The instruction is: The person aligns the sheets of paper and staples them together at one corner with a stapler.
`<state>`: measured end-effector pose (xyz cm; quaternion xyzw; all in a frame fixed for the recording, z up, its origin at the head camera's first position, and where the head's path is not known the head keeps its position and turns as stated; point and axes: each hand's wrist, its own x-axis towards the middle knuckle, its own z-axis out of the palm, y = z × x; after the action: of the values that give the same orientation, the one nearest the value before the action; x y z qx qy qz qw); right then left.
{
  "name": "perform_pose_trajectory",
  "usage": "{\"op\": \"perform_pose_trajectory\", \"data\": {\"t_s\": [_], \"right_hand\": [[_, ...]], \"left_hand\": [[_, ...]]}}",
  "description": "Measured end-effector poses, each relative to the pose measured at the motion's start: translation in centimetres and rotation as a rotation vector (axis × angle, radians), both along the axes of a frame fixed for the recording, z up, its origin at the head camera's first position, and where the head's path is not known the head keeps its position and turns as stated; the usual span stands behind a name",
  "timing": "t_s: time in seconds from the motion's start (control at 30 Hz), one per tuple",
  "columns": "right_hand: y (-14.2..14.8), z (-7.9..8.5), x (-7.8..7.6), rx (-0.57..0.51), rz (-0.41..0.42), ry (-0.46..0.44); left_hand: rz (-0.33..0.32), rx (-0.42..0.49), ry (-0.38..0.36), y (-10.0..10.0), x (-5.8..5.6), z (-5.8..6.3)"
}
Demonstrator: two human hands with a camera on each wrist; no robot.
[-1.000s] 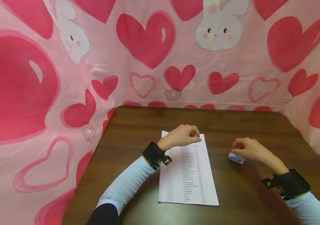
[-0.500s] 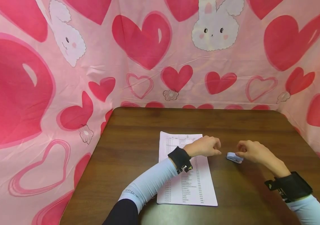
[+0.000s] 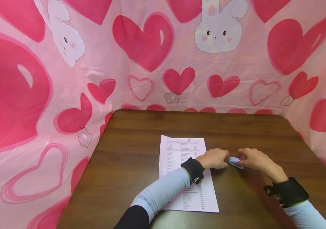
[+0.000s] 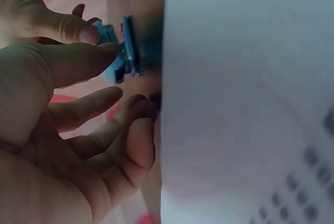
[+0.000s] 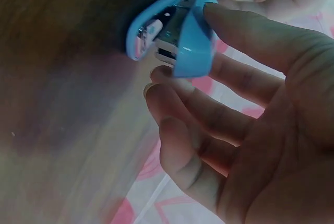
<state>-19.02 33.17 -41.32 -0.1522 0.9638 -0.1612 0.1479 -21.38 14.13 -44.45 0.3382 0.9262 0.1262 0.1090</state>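
A small light-blue stapler (image 3: 234, 161) sits on the table to the right of the printed sheets (image 3: 178, 152). My right hand (image 3: 255, 159) holds its right end between thumb and index finger; the other fingers curve loosely below it in the right wrist view. From the other side, my left hand (image 3: 215, 158) reaches over the papers' right edge to the stapler's left end. Its thumb overlaps the stapler (image 4: 114, 70) in the left wrist view, and whether it touches is unclear. The stapler's jaws stand apart in the right wrist view.
The brown wooden table (image 3: 134, 127) has rounded far corners. A pink cloth (image 3: 151, 95) with hearts and rabbits hangs around its back and sides. The sheets lie in a stack in front of the body, with my left forearm across them.
My left hand has moved right and nearer, from above the papers to beside the stapler. My right hand has lowered slightly and taken hold of the stapler's right end.
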Motion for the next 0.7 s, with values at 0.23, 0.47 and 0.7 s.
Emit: {"op": "perform_pose_trajectory", "data": {"t_s": [0.23,0.47,0.7], "right_hand": [[0.0,-0.7,-0.2,-0.016,0.025,0.017],[-0.1,-0.8,-0.1,-0.075,0.062,0.017],[0.1,-0.6,-0.1,-0.084,0.100,0.039]], "left_hand": [[0.018,0.026,0.008,0.4,0.2,-0.5],[0.023,0.076,0.034,0.2,0.2,-0.8],[0.017,0.100,0.083,0.0,0.0,-1.3]]}}
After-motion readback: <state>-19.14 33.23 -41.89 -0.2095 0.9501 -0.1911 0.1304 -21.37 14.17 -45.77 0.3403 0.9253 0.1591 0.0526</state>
